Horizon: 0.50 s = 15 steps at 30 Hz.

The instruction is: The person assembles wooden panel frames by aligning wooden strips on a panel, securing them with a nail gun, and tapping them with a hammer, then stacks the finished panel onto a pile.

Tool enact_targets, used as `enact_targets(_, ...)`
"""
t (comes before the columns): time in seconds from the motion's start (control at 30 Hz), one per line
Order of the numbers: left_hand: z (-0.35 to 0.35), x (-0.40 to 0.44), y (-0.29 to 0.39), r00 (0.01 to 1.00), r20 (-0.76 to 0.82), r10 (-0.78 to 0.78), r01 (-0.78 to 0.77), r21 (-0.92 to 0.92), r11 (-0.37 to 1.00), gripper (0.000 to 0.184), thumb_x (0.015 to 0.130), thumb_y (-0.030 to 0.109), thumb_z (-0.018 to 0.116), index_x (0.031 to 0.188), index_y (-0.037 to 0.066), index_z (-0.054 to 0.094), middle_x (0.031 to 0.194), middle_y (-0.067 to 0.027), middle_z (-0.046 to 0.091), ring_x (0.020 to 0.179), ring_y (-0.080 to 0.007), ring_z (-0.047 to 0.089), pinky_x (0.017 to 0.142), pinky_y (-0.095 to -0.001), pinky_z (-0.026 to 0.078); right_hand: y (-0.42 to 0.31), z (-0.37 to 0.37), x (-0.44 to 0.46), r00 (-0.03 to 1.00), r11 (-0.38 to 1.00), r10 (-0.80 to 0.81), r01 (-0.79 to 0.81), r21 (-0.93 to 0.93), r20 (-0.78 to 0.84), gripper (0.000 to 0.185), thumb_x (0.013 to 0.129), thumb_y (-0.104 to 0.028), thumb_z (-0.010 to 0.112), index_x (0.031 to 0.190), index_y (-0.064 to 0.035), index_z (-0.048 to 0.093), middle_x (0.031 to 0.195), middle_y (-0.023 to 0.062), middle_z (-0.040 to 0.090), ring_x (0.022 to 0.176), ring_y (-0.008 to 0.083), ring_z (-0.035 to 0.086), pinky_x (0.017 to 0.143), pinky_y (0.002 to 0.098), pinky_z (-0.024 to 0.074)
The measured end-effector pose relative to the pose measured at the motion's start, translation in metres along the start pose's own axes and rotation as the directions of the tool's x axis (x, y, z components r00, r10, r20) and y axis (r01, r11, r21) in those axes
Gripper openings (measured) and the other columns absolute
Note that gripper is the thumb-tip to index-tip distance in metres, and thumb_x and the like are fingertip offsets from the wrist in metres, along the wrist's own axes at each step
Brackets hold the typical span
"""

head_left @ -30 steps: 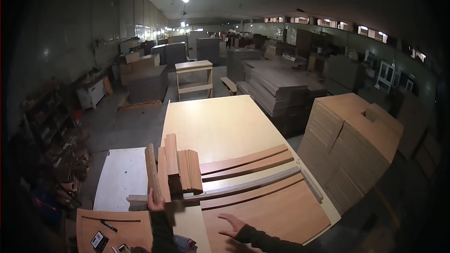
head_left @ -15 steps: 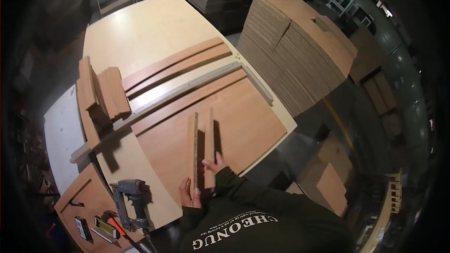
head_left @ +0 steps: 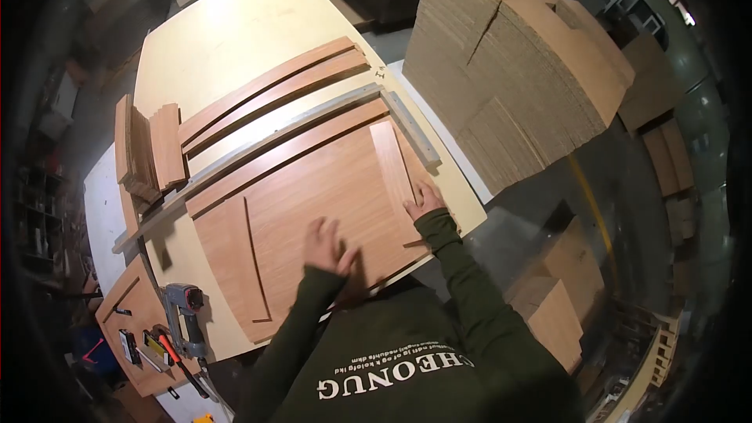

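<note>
A wood-coloured panel lies flat on the pale worktable, against a metal straightedge. One strip rests near the panel's left edge. Another strip lies along its right side, and my right hand touches its near end with fingers spread. My left hand, slightly blurred, is over the front middle of the panel, fingers apart and holding nothing. A long strip runs along the panel's far edge.
Upright strips stand at the left, with long strips beyond the straightedge. A nail gun lies at the front left, near a small board with tools. A tall stack of boards stands at the right.
The two strips held upright in my hands now lie flat at opposite sides of the panel. My left hand has let go; my right hand has moved to the right-hand strip.
</note>
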<state>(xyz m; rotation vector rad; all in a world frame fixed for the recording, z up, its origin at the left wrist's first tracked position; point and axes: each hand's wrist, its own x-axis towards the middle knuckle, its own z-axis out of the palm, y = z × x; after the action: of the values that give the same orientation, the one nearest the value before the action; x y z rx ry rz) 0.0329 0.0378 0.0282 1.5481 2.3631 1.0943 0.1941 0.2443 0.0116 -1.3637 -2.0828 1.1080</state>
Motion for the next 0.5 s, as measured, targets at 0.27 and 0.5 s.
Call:
enact_targets(0.27,0.158,0.116,0.062,0.944,0.258,-0.206,0.134,0.272,0.953,0.083,0.077,0.045,0.057,0.136,-0.003,0.022,0.144,-0.0174,0.019,0.135,-0.0332,0.012,0.103,-0.0593,0.008,0.031,-0.066,-0.014,0.939,0.926,-0.264,0.310,-0.214,0.218,0.086,0.054,-0.026,0.078,0.129,-0.0085,0.040,0.135,0.0158,0.033,0.126,0.0325,0.030,0.102,0.0427,0.0267)
enact_targets(0.5,0.160,0.115,0.064,0.961,0.210,-0.179,0.135,0.211,0.968,0.082,0.078,0.042,0.056,0.138,0.000,0.020,0.144,-0.0175,0.018,0.136,-0.0317,0.012,0.104,-0.0580,0.005,0.036,-0.084,0.032,0.835,0.794,-0.385,0.517,-0.319,0.394,0.089,0.053,-0.035,0.080,0.130,-0.0142,0.039,0.138,0.0088,0.032,0.130,0.0286,0.025,0.104,0.0509,0.0193)
